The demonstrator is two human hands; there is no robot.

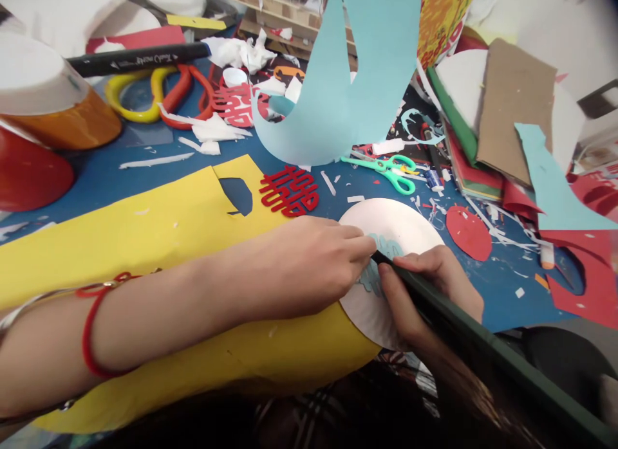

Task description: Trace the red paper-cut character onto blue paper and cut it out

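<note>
While the left hand (304, 265) reaches across from the left of the frame, its fingertips (360, 244) drawn closely together and pressing on a small pale blue paper cutout (386, 246), the right hand (425, 288) comes in from the lower right, its fingers (415, 262) curled around a long dark green bar (434, 311), which may be a ruler or a marker; its black tip (375, 257) meets the cutout's edge. The cutout lies on a white paper disc (400, 220) at centre right, which overlaps a yellow card sheet (145, 243) on a blue work surface (145, 182). The step in hand appears to be marking or working along the cutout. The next move seems to call for firm, steady pressure, since any slip would shift the cutout on the disc. Just above lie a red paper-cut character (288, 192) and green-handled scissors (386, 169); a red paper disc (468, 233) lies to the right.
</note>
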